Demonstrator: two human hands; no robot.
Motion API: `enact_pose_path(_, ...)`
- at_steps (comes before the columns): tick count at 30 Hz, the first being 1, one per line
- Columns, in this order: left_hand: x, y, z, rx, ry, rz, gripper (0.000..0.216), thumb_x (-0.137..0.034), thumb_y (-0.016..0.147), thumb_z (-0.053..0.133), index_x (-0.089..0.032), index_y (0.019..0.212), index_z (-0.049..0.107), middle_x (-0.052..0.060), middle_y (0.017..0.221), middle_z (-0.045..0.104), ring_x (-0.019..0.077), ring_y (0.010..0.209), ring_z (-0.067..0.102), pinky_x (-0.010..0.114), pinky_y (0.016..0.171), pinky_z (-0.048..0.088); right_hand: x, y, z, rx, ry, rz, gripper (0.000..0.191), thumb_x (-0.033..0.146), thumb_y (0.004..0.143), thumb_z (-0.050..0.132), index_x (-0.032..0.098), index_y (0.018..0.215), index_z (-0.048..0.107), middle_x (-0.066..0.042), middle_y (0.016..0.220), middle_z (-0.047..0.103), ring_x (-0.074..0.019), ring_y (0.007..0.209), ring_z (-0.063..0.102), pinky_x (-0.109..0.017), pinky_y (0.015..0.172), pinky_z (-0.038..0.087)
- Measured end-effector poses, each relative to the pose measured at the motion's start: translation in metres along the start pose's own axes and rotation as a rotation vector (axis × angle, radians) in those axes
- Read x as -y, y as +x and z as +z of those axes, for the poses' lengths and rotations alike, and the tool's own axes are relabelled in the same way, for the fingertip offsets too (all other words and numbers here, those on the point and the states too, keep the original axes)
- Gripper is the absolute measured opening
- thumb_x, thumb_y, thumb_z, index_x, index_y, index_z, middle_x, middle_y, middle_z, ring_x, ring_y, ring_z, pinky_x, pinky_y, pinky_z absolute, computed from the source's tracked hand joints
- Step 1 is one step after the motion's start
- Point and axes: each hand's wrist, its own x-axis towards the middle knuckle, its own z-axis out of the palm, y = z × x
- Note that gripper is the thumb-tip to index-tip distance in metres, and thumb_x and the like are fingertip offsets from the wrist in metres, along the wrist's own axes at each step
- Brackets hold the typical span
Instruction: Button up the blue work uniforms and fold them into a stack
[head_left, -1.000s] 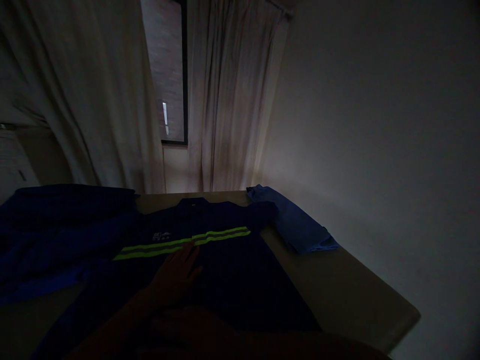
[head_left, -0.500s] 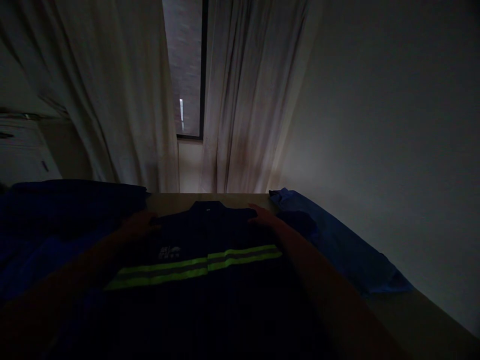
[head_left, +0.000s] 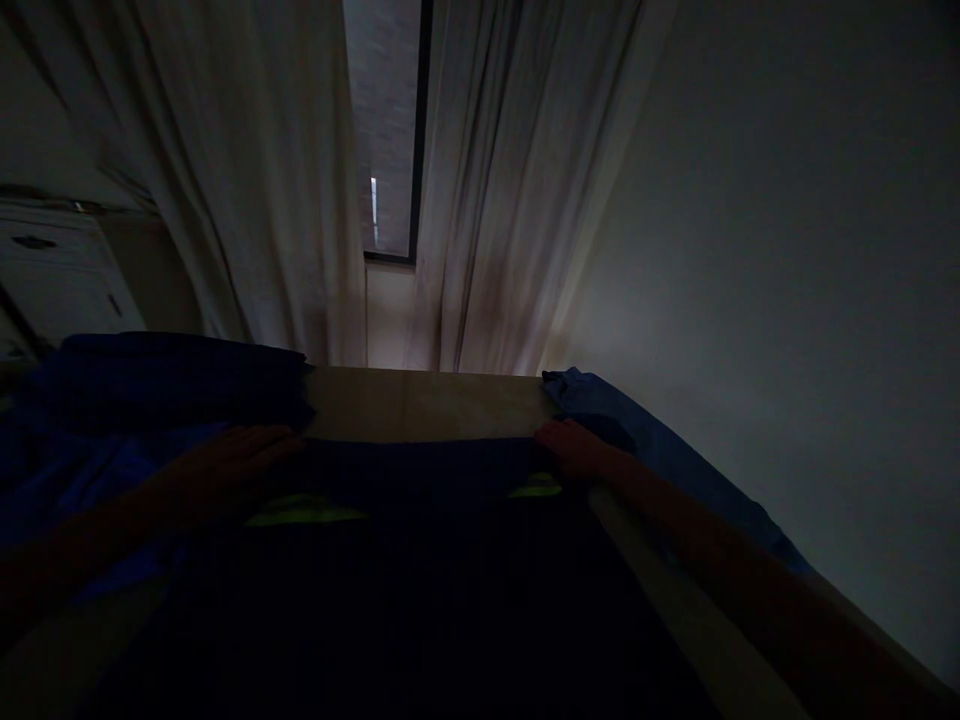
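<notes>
A dark navy work jacket (head_left: 420,600) with yellow-green reflective stripes lies spread on the table in front of me. Its collar end is folded over toward me, so the far edge is a straight fold and the stripe shows only as two short pieces. My left hand (head_left: 259,450) is closed at the fold's left corner. At the right corner, my right hand (head_left: 576,448) has its fingers curled on the cloth. The dim light hides the fingertips and most of the jacket's lower part.
Blue folded clothes (head_left: 180,375) are piled at the left. A blue denim garment (head_left: 660,460) lies along the wall on the right. Bare tabletop (head_left: 435,400) shows beyond the jacket. Behind hang long curtains (head_left: 262,200) by a narrow window; a white cabinet (head_left: 64,270) stands far left.
The jacket's collar and chest, face up before, are now turned over toward me, covering most of the stripe and the chest print. Both hands remain at its far corners. The view has shifted slightly.
</notes>
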Motion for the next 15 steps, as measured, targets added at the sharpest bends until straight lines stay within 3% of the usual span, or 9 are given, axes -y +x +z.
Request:
enact_pose_path(2, 0.014, -0.006, -0.006, -0.057, 0.095, -0.031, 0.053, -0.058, 0.087, 0.048, -0.035, 0.134, 0.059, -0.002, 0.142, 0.064, 0.0265, 0.131, 0.057, 0.054, 0.116, 0.033, 0.023, 0.005, -0.018, -0.056, 0.026, -0.004, 0.044, 0.001, 0.077, 0.061, 0.015, 0.117, 0.071, -0.017, 0.121, 0.069, -0.0282, 0.114, 0.062, -0.041, 0.104, 0.042)
enact_pose_path(4, 0.029, -0.006, -0.016, -0.082, 0.169, -0.091, 0.062, -0.071, 0.082, 0.046, -0.031, 0.126, 0.062, -0.002, 0.134, 0.069, 0.0291, 0.133, 0.055, 0.06, 0.117, 0.025, 0.066, 0.022, -0.028, -0.226, 0.145, -0.011, 0.041, 0.008, 0.089, 0.053, 0.015, 0.126, 0.068, -0.016, 0.131, 0.066, -0.0268, 0.124, 0.058, -0.041, 0.111, 0.039)
enact_pose_path(6, 0.04, -0.005, -0.029, -0.043, 0.185, -0.202, 0.071, -0.079, 0.075, 0.041, -0.026, 0.114, 0.066, -0.002, 0.12, 0.074, 0.0304, 0.128, 0.058, 0.061, 0.116, 0.025, 0.12, 0.042, -0.026, -0.397, 0.316, -0.068, 0.045, 0.027, 0.103, 0.049, 0.019, 0.146, 0.055, -0.013, 0.153, 0.053, -0.0254, 0.141, 0.047, -0.041, 0.12, 0.032)
enact_pose_path(7, 0.042, -0.004, -0.037, 0.009, 0.16, -0.266, 0.071, -0.08, 0.072, 0.043, -0.025, 0.11, 0.067, -0.002, 0.113, 0.076, 0.03, 0.124, 0.061, 0.059, 0.114, 0.029, 0.146, 0.05, -0.02, -0.421, 0.385, -0.126, 0.052, 0.039, 0.105, 0.049, 0.022, 0.153, 0.047, -0.011, 0.162, 0.043, -0.0253, 0.148, 0.039, -0.042, 0.123, 0.028)
enact_pose_path(10, 0.034, 0.001, -0.073, 0.221, -0.021, -0.436, 0.06, -0.07, 0.063, 0.061, -0.022, 0.098, 0.071, -0.004, 0.094, 0.079, 0.0265, 0.103, 0.07, 0.044, 0.101, 0.048, 0.203, 0.066, 0.008, -0.321, 0.52, -0.23, 0.064, 0.058, 0.101, 0.052, 0.03, 0.158, 0.041, -0.008, 0.168, 0.032, -0.0294, 0.155, 0.029, -0.052, 0.126, 0.021)
enact_pose_path(13, 0.009, 0.015, -0.113, 0.415, -0.245, -0.525, 0.038, -0.051, 0.055, 0.077, -0.018, 0.073, 0.07, -0.007, 0.065, 0.073, 0.0212, 0.074, 0.071, 0.03, 0.076, 0.056, 0.22, 0.075, 0.024, -0.212, 0.613, -0.233, 0.064, 0.06, 0.097, 0.058, 0.03, 0.153, 0.05, -0.008, 0.166, 0.037, -0.0329, 0.155, 0.029, -0.057, 0.126, 0.018)
enact_pose_path(15, -0.016, 0.031, -0.132, 0.385, -0.344, -0.548, 0.032, -0.045, 0.058, 0.081, -0.016, 0.063, 0.066, -0.008, 0.049, 0.064, 0.0169, 0.057, 0.065, 0.026, 0.064, 0.055, 0.221, 0.082, 0.019, -0.216, 0.744, -0.192, 0.059, 0.064, 0.094, 0.06, 0.027, 0.141, 0.062, -0.009, 0.16, 0.047, -0.0338, 0.151, 0.036, -0.056, 0.125, 0.022)
